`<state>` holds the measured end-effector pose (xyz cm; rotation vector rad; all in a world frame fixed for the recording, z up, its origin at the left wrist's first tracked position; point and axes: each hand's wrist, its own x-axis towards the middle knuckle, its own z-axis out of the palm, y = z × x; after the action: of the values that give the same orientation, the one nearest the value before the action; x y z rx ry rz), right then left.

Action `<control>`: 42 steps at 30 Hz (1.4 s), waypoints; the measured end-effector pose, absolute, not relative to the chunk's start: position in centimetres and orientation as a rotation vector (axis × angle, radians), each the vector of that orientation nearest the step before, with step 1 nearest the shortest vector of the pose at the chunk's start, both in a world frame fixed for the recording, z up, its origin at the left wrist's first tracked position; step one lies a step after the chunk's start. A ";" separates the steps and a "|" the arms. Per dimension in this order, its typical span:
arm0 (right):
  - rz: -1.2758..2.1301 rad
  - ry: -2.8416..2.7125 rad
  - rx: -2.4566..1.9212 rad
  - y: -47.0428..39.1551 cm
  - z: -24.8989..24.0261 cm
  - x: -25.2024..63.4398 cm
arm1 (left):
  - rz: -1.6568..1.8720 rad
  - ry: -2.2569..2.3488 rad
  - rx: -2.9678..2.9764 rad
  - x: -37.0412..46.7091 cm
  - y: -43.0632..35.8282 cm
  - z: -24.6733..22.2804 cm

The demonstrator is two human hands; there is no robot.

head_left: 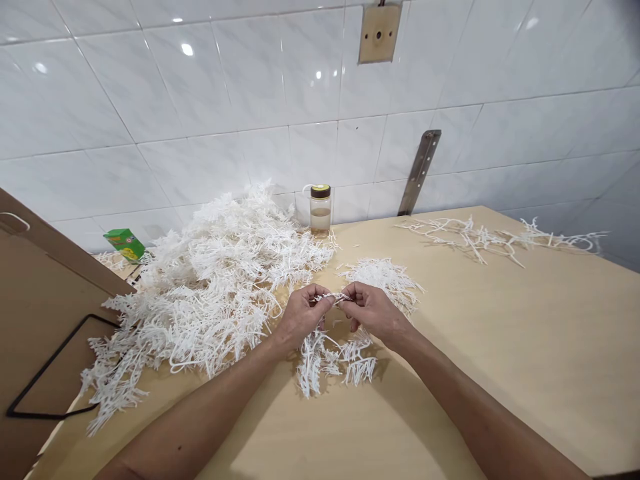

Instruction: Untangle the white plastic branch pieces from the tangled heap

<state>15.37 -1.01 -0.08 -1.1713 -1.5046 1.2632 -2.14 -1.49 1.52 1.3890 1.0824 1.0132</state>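
Observation:
My left hand (306,312) and my right hand (373,310) come close together over the table, each pinching the same white plastic branch (336,298) between thumb and fingers. Frilly white sprigs (320,360) hang or lie just below my hands; whether they join the pinched piece I cannot tell. Left of my left hand rises a big heap of white branching sprigs (220,267). Right behind my right hand lies a small flat pile of short white pieces (385,277).
Bare white stems (480,237) lie at the table's back right. A lidded bottle of liquid (321,212) stands by the tiled wall. At left are a green box (125,245), a brown cardboard panel (50,320) and a black wire frame (37,380). A metal bracket (420,172) leans at the back.

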 end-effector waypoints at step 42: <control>1.276 -1.704 -1.244 -1.4 1.4 16.4 | 0.941 1.029 1.293 -2.3 -1.5 1.9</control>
<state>16.36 -1.43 1.42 -1.2444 -1.7045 1.2759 -2.30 -1.52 1.91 1.2932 1.0290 0.9412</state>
